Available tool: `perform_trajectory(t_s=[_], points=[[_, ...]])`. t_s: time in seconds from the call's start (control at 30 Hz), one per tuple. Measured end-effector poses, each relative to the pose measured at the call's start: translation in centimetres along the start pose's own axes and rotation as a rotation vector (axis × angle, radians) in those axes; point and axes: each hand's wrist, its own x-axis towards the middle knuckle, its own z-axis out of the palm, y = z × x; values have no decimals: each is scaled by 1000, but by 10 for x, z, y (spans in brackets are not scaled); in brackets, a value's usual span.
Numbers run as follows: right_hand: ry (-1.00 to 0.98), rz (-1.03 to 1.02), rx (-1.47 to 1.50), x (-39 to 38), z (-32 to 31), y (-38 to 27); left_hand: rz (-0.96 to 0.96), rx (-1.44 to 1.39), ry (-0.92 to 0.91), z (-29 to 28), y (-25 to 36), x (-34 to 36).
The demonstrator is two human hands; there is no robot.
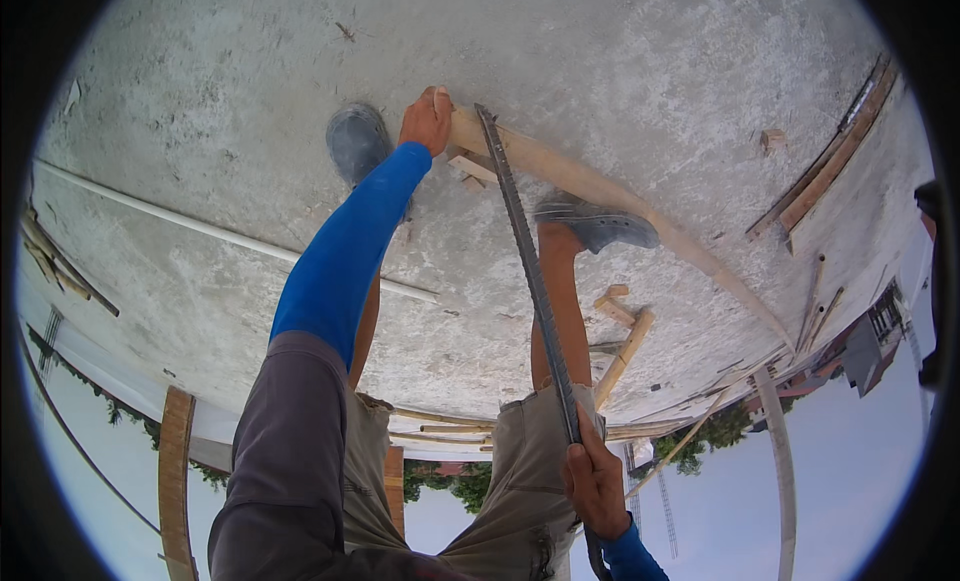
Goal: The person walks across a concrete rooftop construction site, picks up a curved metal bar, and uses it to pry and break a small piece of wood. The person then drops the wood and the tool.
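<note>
My left hand (428,123), at the end of a blue-sleeved arm, is closed at the near-left end of a long wooden plank (585,181). The plank slants over the concrete to the right. My right hand (597,483) grips the lower part of a long, dark, ribbed steel bar (527,251). This bar rises toward the plank, and its flattened tip overlaps the plank just right of my left hand; whether they touch I cannot tell. My right shoe (600,223) is against or on the plank's edge, while my left shoe (358,143) stands beside my left hand.
Small wood offcuts (474,167) lie beside the plank. A thin white pipe (180,219) crosses the floor at left. Narrow boards (840,156) lie at right, and joined wood pieces (625,351) sit behind my right leg. Wooden posts (176,481) show toward the lower rim.
</note>
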Motion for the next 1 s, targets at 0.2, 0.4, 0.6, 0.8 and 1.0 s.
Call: perform_trajectory(t_s=[0.2, 0.4, 0.6, 0.8, 1.0], points=[[304, -136, 98, -26, -18, -47, -48, 17, -117, 0, -1, 6], [413, -208, 98, -8, -21, -47, 2, -46, -94, 1, -4, 5], [53, -66, -72, 11, -7, 1, -64, 20, -87, -1, 1, 6], [289, -54, 164, -26, -21, -38, -110, 71, -179, 1, -1, 12], [563, -237, 293, -15, -17, -52, -67, 15, -126, 5, -7, 7]])
